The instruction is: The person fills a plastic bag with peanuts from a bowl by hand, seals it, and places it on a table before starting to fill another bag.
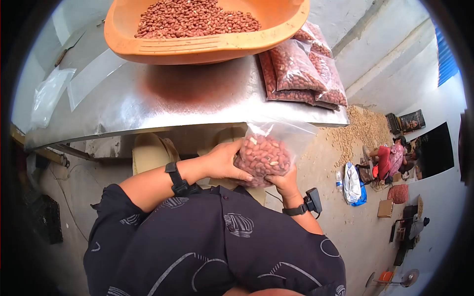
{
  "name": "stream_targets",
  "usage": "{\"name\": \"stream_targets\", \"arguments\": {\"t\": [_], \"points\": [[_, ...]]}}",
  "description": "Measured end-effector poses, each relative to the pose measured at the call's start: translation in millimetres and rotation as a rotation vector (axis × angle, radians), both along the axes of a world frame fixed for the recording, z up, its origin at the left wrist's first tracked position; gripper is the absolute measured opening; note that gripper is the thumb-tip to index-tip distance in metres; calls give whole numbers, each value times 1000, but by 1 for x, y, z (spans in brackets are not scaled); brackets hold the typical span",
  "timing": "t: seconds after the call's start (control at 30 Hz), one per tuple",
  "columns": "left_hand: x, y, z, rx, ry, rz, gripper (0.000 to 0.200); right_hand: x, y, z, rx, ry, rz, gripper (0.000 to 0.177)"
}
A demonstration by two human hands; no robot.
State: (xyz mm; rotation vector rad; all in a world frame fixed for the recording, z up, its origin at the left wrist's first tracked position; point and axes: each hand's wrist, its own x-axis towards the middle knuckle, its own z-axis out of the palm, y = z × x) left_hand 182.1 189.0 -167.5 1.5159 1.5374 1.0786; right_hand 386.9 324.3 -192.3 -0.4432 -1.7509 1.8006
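Observation:
A clear plastic bag of peanuts (266, 157), its flat upper part rising empty above the red-skinned nuts, is held in front of my chest, just off the table's near edge. My left hand (224, 162) grips it from the left side, thumb across the front. From below and right, my right hand (284, 181) holds the lower corner, its thumb pressed on the plastic; the other fingers are hidden behind the bag. Beyond, an orange basin (207, 45) with loose peanuts (192, 20) stands on the metal table (123, 111).
Filled peanut bags (301, 74) are stacked at the table's right end. Empty plastic bags (49, 96) lie at its left. A heap of peanuts (365, 130) covers floor on the right, near a seated person (390, 160), a white sack (351, 182) and a cardboard box (385, 208).

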Motion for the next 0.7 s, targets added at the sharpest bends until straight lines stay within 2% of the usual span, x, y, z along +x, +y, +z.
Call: {"name": "stream_targets", "arguments": {"t": [0.03,0.07,0.17,0.2,0.3,0.37,0.43,0.57,0.6,0.7], "points": [[3,0,8,27,7,0,102,2,-2,11,-21,28,-25,98],[5,1,13,51,10,-2,104,-1,-5,23,2,122,-34,86],[13,3,15,82,-284,15,107,-11,-5,37,-257,91,-21,81],[15,7,17,43,-658,-129,106,-12,-10,42,-238,49,-25,84],[9,2,34,26,-496,-105,102,-9,-22,56,-185,171,-7,86],[13,-3,65,78,-705,-174,102,-6,-22,66,-208,196,58,91],[12,-4,76,216,-519,-60,100,-6,-21,74,-231,226,139,91],[25,-6,76,221,-848,-76,97,-5,-27,71,-326,232,231,92],[27,-6,74,201,-774,-41,99,-5,-29,72,-392,250,226,84],[23,4,63,322,-515,-127,99,-1,-30,72,-375,232,65,77]]}}
